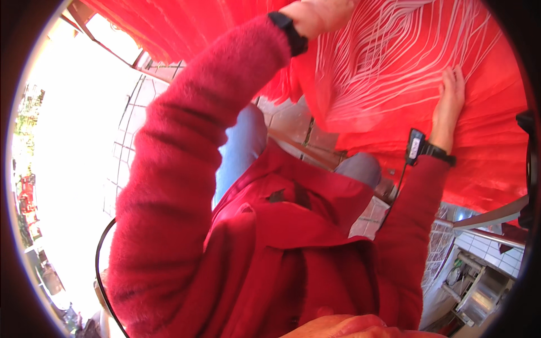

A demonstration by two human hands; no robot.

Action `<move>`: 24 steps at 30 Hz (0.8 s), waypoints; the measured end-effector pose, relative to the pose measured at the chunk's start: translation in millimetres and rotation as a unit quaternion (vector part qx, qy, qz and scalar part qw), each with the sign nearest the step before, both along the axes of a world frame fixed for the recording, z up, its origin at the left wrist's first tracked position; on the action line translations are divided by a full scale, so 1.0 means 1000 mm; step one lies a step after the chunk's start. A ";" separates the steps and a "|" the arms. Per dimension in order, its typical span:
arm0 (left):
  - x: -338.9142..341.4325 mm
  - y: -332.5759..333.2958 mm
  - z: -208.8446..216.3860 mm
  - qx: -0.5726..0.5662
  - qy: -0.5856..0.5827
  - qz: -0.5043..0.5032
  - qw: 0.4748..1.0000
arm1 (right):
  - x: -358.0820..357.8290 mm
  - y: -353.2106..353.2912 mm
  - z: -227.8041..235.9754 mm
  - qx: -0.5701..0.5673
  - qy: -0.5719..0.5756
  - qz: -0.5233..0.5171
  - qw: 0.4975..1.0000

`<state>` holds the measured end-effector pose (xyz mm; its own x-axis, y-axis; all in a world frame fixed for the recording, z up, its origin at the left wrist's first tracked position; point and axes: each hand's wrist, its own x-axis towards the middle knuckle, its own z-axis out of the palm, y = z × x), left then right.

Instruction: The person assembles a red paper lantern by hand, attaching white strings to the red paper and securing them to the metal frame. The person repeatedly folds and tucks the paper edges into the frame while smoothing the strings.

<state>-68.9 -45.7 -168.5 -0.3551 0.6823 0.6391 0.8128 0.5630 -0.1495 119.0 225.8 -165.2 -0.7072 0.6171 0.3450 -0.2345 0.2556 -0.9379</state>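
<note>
A large, pleated red sheet (pixel 479 163), fabric-like, spreads across the top and right in front of me. Many thin white strings (pixel 389 62) lie over it in wavy, roughly parallel lines. My right hand (pixel 449 104) rests flat on the sheet at the right, fingers stretched out, their tips by the ends of the strings. Up at the top edge, my left hand (pixel 321 17) is over the sheet, left of the strings. Its fingers are mostly cut off by the picture edge, so any hold there is hidden. Both wrists carry black straps.
Paving tiles (pixel 290 121) show between my knees under the sheet. A metal rail (pixel 490 236) runs at the right, above a shiny metal cylinder (pixel 484 296). Wire mesh (pixel 127 129) stands at the left. A black cable (pixel 100 265) loops beside my left arm.
</note>
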 end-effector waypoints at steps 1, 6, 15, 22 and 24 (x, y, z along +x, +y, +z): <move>0.001 -0.001 0.002 -0.030 -0.019 -0.007 0.999 | 0.002 -0.003 0.001 0.009 -0.002 0.004 1.000; 0.028 -0.002 0.001 -0.054 -0.005 -0.173 0.983 | 0.015 -0.034 -0.014 0.008 -0.009 0.062 0.998; 0.087 -0.014 -0.006 0.101 -0.141 -0.335 0.926 | 0.016 -0.080 -0.028 -0.009 -0.037 0.115 0.993; 0.093 -0.012 0.008 0.108 -0.271 -0.302 0.908 | 0.006 -0.102 -0.031 0.000 -0.061 0.129 0.990; 0.091 -0.015 0.012 0.102 -0.294 -0.291 0.905 | 0.005 -0.106 -0.027 0.001 -0.074 0.122 0.990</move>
